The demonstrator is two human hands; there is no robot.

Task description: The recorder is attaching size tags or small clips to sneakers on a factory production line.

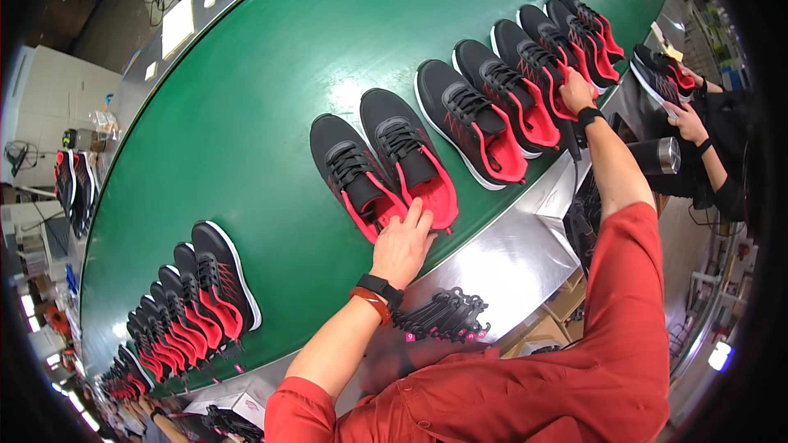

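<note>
My left hand (402, 246) is closed on the heels of a pair of black sneakers (394, 131) with red lining and white soles, its fingertips inside the collars. The pair lies on the green belt (222, 123), toes pointing away from me. To the right, my right hand (577, 93) grips the red heel collar of another black sneaker (522, 51) in a row; its fingertips are partly hidden by the shoe. Between my hands lies a separate pair of sneakers (460, 107), untouched.
A long row of sneakers (215, 267) stands at the left. Black plastic hooks (443, 316) lie piled on the metal edge (513, 242) near me. At the right, a co-worker's hands hold a pair of sneakers (654, 78). A white box (558, 189) sits by the belt.
</note>
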